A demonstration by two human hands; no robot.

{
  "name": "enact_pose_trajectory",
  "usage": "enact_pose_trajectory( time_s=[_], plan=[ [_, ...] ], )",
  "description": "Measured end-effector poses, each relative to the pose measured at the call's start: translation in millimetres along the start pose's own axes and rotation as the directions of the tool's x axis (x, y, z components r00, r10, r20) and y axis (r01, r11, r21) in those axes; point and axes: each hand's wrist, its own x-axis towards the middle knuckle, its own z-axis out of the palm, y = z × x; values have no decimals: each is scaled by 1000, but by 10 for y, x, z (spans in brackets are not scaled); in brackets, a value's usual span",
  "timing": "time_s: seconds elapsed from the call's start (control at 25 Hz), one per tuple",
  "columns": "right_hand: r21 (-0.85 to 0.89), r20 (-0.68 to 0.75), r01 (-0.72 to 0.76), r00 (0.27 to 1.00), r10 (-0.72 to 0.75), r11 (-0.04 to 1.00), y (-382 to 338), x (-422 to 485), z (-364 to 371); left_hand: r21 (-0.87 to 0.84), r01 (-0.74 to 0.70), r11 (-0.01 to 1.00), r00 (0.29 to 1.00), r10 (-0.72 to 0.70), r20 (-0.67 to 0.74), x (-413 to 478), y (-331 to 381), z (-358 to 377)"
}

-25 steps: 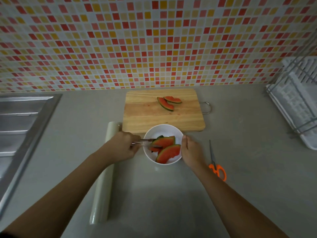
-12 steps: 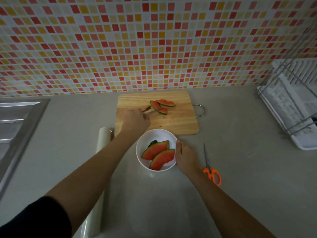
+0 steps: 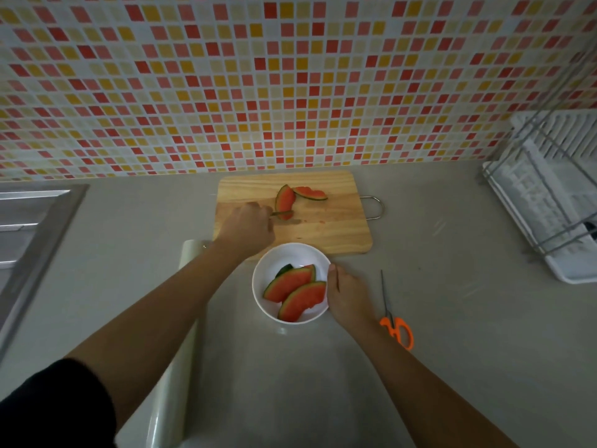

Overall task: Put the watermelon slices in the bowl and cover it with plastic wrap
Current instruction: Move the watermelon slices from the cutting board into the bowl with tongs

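Bowl (image 3: pixel 274 257): white, round and glossy; it stands on the grey counter (image 3: pixel 452 318), just in front of the board's near edge.
Bowl slices (image 3: pixel 289 282): two curved watermelon wedges with red flesh and a thin green rind, overlapping and tilted toward the right wall. A dark green bit of rind shows behind them.
Board (image 3: pixel 329 231): pale wood with a wire handle on its right side. It lies against the tiled wall (image 3: pixel 290 76) and has faint red juice marks near its middle.
Held slice (image 3: pixel 285 200): stands on end at the back of the board, red face toward the camera, rind on its left edge, caught low down by the tool.
Flat slice (image 3: pixel 310 193): lies just right of the held one with its rind toward the front. Their upper tips are close together.
Left hand (image 3: pixel 245 226): reaches over the board's left part, back of the hand up, fingers clenched round a thin metal tool (image 3: pixel 284 214). What kind of tool it is cannot be told.
Right hand (image 3: pixel 347 294): grasps the bowl's right rim with the thumb on the edge. The other fingers are hidden against the outer wall.
Wrap (image 3: pixel 168 402): a pale translucent roll lying lengthwise left of the bowl, under the left forearm.
Scissors (image 3: pixel 395 321): orange handles toward the camera, right of the right wrist, apart from the bowl.
Sleeve (image 3: pixel 55 402): dark, on the left upper arm.
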Motion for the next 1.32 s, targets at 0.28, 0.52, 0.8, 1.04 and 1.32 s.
enact_pose_trajectory(
  time_s=[0.28, 0.52, 0.8, 1.04, 1.32],
  plan=[
    [-3, -3, 1, 1000, -1, 1000, -21, -4, -23, -161, 169, 972, 961, -199, -193, -280, -362, -83],
    [-33, -14, 12, 1000, -12, 999, -60, -10, -38, -232, 315, 920, 944, -329, -24, -34, -132, 152],
    [-42, -10, 2, 1000, -3, 999, -61, -19, -36, -208, 334, 919, 940, -340, 5, 140, -10, 91],
    [-48, -23, 3, 1000, -4, 999, -51, -12, -15, -618, 549, 563, 804, -559, 204, 218, -194, 22],
    [-54, -37, 8, 999, -10, 999, -47, -11, -9, -788, 612, -67, 644, -536, 546, 98, -402, 200]
  ],
)
